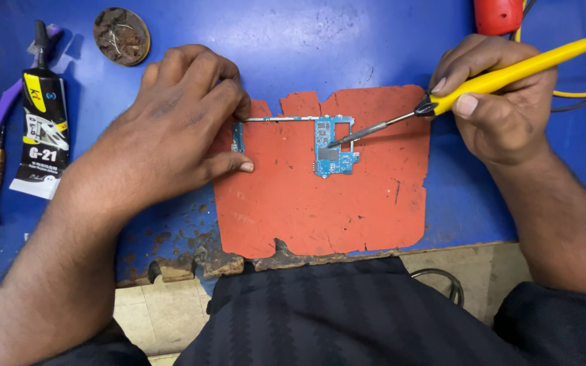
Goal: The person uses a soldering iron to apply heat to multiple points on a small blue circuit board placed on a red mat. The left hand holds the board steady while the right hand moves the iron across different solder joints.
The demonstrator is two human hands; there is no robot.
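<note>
A blue phone circuit board with a thin metal frame lies on an orange-red heat mat on the blue workbench. My left hand presses down on the board's left end, fingers spread over it. My right hand grips a yellow-handled soldering iron; its metal tip touches the board's upper middle.
A black and yellow glue tube lies at the left beside purple-handled tools. A round tin of tip-cleaning residue sits at the top. A red object and yellow cable are at the top right. The bench's chipped front edge runs near my lap.
</note>
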